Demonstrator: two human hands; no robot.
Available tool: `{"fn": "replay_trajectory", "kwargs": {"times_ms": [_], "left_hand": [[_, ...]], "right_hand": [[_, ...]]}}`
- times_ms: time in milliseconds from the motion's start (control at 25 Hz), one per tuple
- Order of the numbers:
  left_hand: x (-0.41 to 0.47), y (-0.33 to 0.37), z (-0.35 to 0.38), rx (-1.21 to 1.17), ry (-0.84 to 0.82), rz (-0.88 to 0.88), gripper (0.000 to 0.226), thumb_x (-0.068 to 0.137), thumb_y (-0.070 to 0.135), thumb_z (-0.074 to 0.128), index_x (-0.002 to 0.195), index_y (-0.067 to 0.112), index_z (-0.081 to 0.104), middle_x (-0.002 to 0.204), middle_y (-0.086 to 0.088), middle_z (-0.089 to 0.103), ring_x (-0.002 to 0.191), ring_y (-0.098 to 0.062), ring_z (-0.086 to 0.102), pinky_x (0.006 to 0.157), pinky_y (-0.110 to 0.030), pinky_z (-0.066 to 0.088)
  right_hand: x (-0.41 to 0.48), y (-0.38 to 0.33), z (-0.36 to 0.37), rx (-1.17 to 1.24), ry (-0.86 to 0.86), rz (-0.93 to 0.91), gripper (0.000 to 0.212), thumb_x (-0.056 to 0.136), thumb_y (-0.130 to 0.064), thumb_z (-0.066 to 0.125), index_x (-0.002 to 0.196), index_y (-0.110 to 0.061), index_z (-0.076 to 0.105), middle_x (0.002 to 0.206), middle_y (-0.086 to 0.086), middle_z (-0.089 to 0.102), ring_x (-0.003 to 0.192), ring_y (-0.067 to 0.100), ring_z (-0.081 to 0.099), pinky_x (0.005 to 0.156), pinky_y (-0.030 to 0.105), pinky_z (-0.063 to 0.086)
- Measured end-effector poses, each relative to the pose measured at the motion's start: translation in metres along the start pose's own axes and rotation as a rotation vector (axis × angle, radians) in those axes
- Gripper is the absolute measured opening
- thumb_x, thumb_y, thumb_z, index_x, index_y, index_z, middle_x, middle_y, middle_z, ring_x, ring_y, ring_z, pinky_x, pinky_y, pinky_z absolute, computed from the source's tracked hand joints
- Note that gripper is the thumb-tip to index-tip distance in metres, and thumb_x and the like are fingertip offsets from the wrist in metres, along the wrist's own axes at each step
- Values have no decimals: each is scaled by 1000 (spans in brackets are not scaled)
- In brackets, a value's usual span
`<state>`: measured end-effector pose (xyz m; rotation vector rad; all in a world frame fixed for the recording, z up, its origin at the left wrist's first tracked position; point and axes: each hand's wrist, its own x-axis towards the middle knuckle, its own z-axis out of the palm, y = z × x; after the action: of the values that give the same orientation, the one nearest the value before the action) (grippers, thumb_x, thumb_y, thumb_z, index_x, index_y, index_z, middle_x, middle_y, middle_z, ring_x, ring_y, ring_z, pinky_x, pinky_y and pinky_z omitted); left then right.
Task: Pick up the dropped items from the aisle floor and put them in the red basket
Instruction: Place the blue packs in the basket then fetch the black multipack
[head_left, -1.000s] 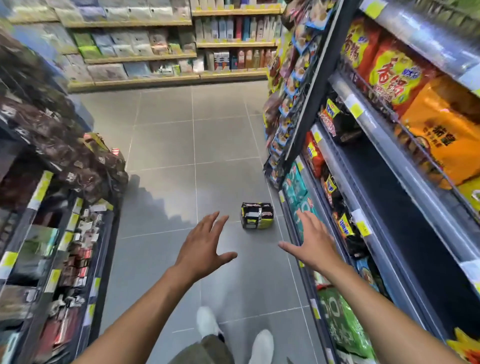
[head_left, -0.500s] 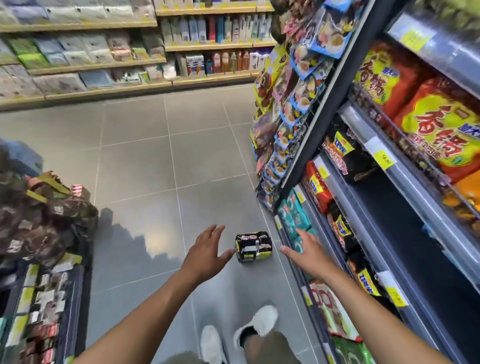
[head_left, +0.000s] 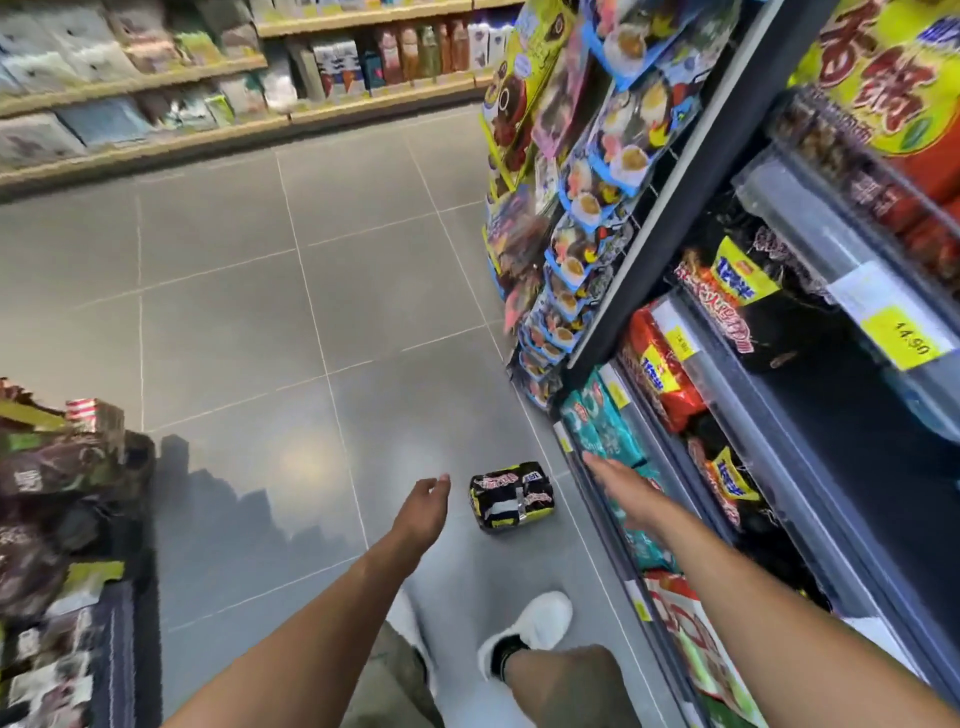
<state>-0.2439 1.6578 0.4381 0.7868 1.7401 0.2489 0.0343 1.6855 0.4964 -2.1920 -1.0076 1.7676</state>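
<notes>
A black and yellow multipack of snack packets (head_left: 511, 496) lies on the grey tile floor (head_left: 249, 322) close to the right shelf's base. My left hand (head_left: 423, 506) reaches out just left of the pack, fingers relaxed, apart from it by a small gap. On the pack's right, my right hand (head_left: 621, 486) stretches forward with straight fingers in front of the lowest shelf's teal packets; whether it touches them is unclear. Neither hand holds anything. No red basket is in view.
A tall shelf unit (head_left: 727, 312) full of snack bags lines the right side. A low display of dark packets (head_left: 67, 493) stands on the left. More shelves (head_left: 156, 104) run across the far end of the aisle. My white shoe (head_left: 535, 623) stands just behind the pack.
I have stepped forward and bent lower, so the pack looks nearer. Both hands have moved closer to it, one on each side.
</notes>
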Motion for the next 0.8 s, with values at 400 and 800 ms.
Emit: {"fn": "replay_trajectory", "kwargs": {"times_ms": [400,800], "left_hand": [[214,-64,70,-182,-61,-313,67,103,63,32,157,22,35,162,-4,35,141,-32,39,106,-58,41],[399,-173,171,-527,-150,-491,91,91,84,27,163,28,19,171,-4,15,155,-34,16,116,-73,18]], "right_hand": [[214,95,59,233,-7,229,75,97,-70,40,159,-30,28,168,-1,23,154,24,22,120,54,18],[427,199,115,340,68,206,77,101,-70,23,155,-18,39,160,7,38,147,27,37,114,35,30]]}}
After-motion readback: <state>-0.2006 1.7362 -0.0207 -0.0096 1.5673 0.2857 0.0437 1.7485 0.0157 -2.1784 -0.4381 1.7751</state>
